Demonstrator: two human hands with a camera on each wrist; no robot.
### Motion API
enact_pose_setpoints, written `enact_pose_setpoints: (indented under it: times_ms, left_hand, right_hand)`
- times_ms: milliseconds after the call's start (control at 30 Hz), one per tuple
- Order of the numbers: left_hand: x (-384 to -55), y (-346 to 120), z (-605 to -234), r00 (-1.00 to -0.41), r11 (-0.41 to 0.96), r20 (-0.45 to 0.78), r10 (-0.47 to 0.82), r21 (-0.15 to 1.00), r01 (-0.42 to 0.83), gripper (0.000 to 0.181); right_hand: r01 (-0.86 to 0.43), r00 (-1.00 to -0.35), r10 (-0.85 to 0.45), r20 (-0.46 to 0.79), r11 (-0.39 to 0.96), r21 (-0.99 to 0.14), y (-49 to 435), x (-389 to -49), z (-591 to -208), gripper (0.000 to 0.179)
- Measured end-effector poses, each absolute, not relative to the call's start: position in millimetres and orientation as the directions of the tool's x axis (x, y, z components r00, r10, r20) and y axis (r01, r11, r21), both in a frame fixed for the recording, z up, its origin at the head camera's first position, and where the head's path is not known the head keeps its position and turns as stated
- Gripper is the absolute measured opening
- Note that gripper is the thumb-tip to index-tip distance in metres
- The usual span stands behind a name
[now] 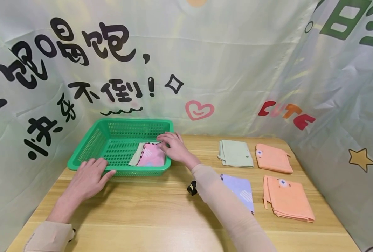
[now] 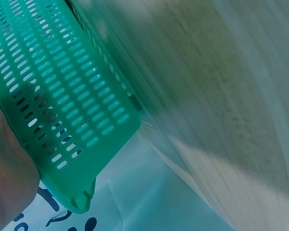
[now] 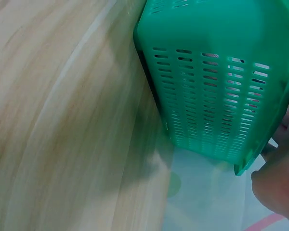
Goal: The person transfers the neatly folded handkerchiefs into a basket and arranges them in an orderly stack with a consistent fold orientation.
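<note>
A green plastic basket [image 1: 120, 168] with slotted walls stands at the back left of the table. My left hand [image 1: 90, 176] grips its front rim near the left corner, fingers over the edge and thumb along the outside. Inside, at the right end, lies a folded pink cloth [image 1: 153, 155] with a dark-striped edge, a pale green cloth [image 1: 136, 155] showing beside it. Over the basket's right rim reaches my right hand [image 1: 175, 148], its loosely bent fingers at the pink cloth's far corner. Both wrist views show the basket's outer walls [image 2: 72, 86] [image 3: 207, 101]; most fingers are hidden there.
On the right of the wooden table [image 1: 161, 217] lie a folded pale green cloth [image 1: 236, 154], two folded orange cloths [image 1: 273, 159] [image 1: 290, 199] and a purple cloth [image 1: 243, 190], partly covered by my right forearm. Printed fabric [image 1: 230, 70] hangs behind and at the sides.
</note>
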State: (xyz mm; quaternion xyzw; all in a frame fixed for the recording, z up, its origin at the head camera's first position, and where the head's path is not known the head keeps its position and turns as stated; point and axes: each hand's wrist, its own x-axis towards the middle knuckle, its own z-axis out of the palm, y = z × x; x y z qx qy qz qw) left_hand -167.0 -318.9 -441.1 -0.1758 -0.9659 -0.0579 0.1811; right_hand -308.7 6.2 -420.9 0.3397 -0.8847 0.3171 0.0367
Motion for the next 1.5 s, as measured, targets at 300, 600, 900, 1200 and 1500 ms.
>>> enact_pose_setpoints:
  times_ms: [300,600,900,1200,1500]
  left_hand:
    - [-166.3,-317.3,-439.9,-0.879,0.933,0.358,0.314,0.054,0.356,0.035]
    - [-165.8,-317.9,-440.2,-0.882,0.935,0.353,0.311,0.055,0.351,0.035]
    - [-165.8,-318.5,-439.5,-0.890,0.938,0.338,0.305,0.057,0.343,0.035]
    - [-166.4,-318.6,-439.6,-0.882,0.935,0.354,0.312,0.050,0.351,0.034]
    - [-166.2,-317.4,-440.3,-0.884,0.936,0.352,0.308,0.055,0.348,0.034]
  right_hand:
    - [-0.635,-0.754,-0.574,0.319,0.513,-0.578,8.7,-305.0,-418.1,0.034]
    - [-0.642,-0.747,-0.551,0.372,0.455,-0.617,18.3,-294.3,-406.2,0.039]
    - [-0.644,-0.747,-0.517,0.417,0.410,-0.646,35.7,-283.5,-394.8,0.041]
    - [-0.659,-0.743,-0.489,0.457,0.413,-0.628,58.1,-276.9,-389.3,0.043]
    - [-0.666,-0.741,-0.472,0.478,0.420,-0.617,83.2,-268.5,-386.9,0.045]
